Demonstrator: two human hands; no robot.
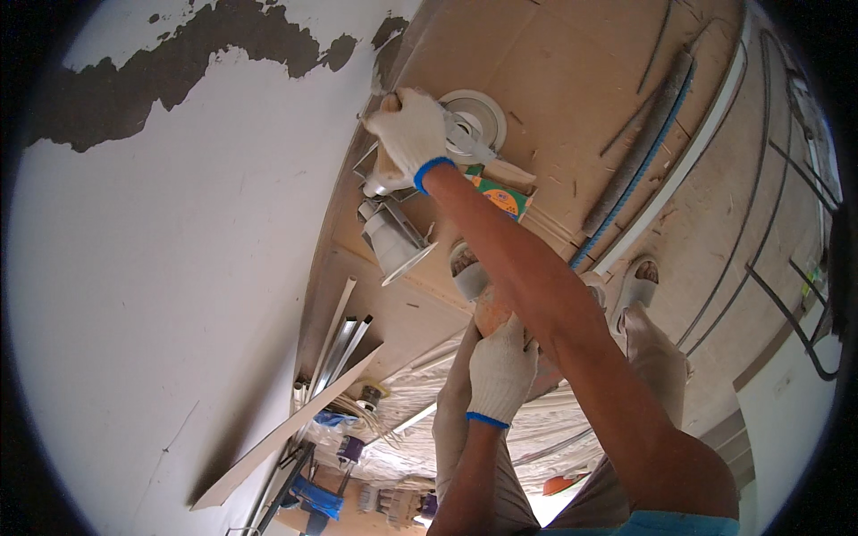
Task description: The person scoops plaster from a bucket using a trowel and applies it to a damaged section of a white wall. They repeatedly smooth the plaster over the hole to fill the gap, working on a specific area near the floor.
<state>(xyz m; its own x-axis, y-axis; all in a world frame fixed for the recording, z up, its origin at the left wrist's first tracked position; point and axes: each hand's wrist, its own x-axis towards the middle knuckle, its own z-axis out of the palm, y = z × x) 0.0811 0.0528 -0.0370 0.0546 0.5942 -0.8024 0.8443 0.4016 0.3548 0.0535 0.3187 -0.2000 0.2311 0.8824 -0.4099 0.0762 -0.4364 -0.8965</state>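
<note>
My right hand, in a white glove with a blue cuff, reaches out to the foot of the white wall. It is closed on a white light fitting with a metal bracket. Just beyond the hand a round white downlight ring lies on the brown board floor. A second white cone-shaped lamp housing lies below the hand. A small green and orange box sits beside my forearm. My left hand, gloved the same way, rests cupped over my bent knee and holds nothing.
My sandalled feet stand on the floor. A grey corrugated conduit, a white pipe and dark cables run along the right. Boards and metal strips lean at the wall, with clutter and plastic sheeting below.
</note>
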